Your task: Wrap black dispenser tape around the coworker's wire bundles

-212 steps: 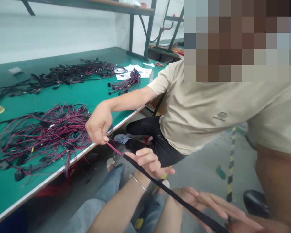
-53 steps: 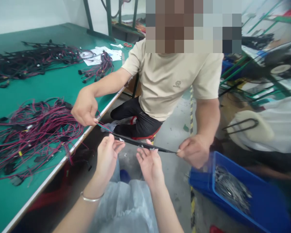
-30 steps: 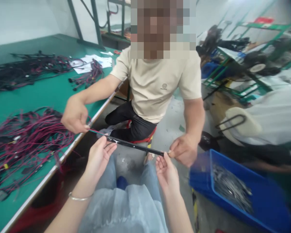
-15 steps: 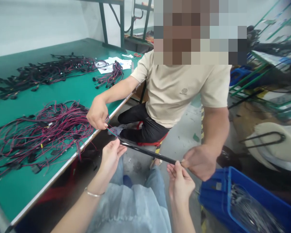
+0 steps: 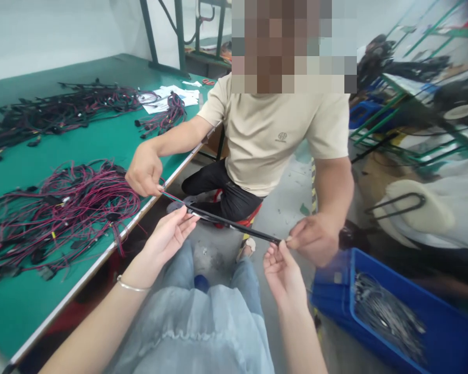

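Note:
A black sleeve with thin coloured wires coming out of its left end is stretched across the middle of the view. Near that left end, my left hand pinches it between thumb and fingertips. My right hand pinches the right end. Facing me, a seated co-worker holds the wires with one hand just beyond my left hand. The co-worker's other hand is closed at the right end, close against my right fingertips; what it grips there is mostly hidden.
On the green table at left lie a heap of red and black wires, a long pile of black cable harnesses, a small bundle and papers. A blue bin with grey cables stands at right.
My view has swung slightly, so most things sit further left and higher. Both my hands and the co-worker's keep their hold on the sleeve and wires.

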Demonstrator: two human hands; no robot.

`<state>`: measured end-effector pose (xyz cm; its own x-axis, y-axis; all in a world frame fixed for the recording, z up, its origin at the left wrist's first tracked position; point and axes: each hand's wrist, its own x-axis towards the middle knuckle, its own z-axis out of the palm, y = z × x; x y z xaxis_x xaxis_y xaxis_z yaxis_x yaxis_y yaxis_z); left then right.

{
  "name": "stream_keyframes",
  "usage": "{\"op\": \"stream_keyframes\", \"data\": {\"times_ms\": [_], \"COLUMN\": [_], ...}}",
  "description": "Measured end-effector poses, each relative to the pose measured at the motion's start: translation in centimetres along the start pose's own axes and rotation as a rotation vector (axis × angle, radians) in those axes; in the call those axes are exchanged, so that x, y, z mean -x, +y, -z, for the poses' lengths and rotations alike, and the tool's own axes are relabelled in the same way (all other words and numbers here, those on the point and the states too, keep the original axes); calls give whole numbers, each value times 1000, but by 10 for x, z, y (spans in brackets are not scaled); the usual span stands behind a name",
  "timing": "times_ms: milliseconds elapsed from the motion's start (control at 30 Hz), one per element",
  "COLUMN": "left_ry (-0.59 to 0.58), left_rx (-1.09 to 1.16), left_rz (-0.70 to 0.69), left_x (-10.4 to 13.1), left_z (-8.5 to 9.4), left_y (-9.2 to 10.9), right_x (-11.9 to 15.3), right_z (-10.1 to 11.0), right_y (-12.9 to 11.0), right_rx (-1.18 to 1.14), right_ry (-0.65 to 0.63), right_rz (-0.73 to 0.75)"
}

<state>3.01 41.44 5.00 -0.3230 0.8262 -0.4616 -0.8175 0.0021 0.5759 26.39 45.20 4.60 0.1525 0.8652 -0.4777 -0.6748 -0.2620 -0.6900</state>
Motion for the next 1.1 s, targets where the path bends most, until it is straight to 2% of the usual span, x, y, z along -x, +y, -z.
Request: {"op": "stream_keyframes", "data": {"times_ms": [67, 133, 200, 267, 367, 433, 500, 600, 733, 867, 967, 1033, 1100], "left_ry": [-63, -117, -152, -153, -59, -19, -86, -263, -425, -523, -511, -488, -501], "left_rx": [-40, -102, -236, -473, -868, -1063, -1232, -1442, -1473, -1378, -1385, -1472, -1581], "left_rz": [-49, -103, -185, -371, -875, -1165, -1298, -1305, -1173, -1082, -1087, -997, -759], "left_x": [-4, -8, -12, -17, -29, -38, -47, -57, -55, -40, -28, -24, -27], "left_z": [2, 5, 12, 24, 41, 46, 42, 28, 19, 17, 4, -12, -34], "left_y": [-2, -5, -9, -13, -16, -13, -6, 7, 22, 32, 45, 59, 78], "right_x": [-3, -8, -11, -11, -6, -3, -3, -9, -15, -15, -21, -32, -49], "right_z": [2, 10, 22, 37, 49, 44, 33, 15, 11, 13, -2, -21, -44], "right_y": [2, 4, 5, 2, -9, -18, -26, -34, -41, -55, -76, -90, -100], "right_rx": [28, 68, 224, 559, 1208, 1592, 1900, 2153, 2170, 1990, 1891, 1590, 1150], "right_ry": [-45, -142, -249, -271, -217, -156, -100, -148, -266, -357, -487, -491, -348], "right_rz": [-3, 14, 100, 374, 1073, 1455, 1651, 1779, 1794, 1557, 1361, 1107, 895]}}
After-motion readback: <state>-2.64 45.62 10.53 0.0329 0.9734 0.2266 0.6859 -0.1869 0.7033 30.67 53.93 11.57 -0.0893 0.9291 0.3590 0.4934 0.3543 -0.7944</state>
